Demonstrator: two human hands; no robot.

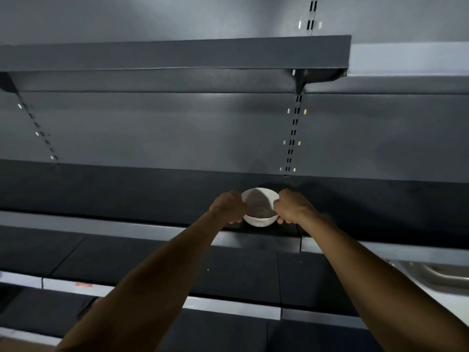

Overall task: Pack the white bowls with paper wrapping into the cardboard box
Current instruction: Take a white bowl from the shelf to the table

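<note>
A white bowl (259, 207) sits on a dark grey shelf (157, 196), tilted a little toward me so its shaded inside shows. My left hand (229, 207) grips its left rim with curled fingers. My right hand (291, 207) grips its right rim the same way. Both arms reach forward and up to the shelf. No paper wrapping shows. A brown corner at the bottom left (15, 345) may be cardboard; I cannot tell.
Another dark shelf (177, 55) hangs above the bowl. Lower shelves with pale front rails (228, 304) step out toward me under my arms. A slotted upright (293, 133) runs behind the bowl. Metal trays (441, 273) lie at the right edge.
</note>
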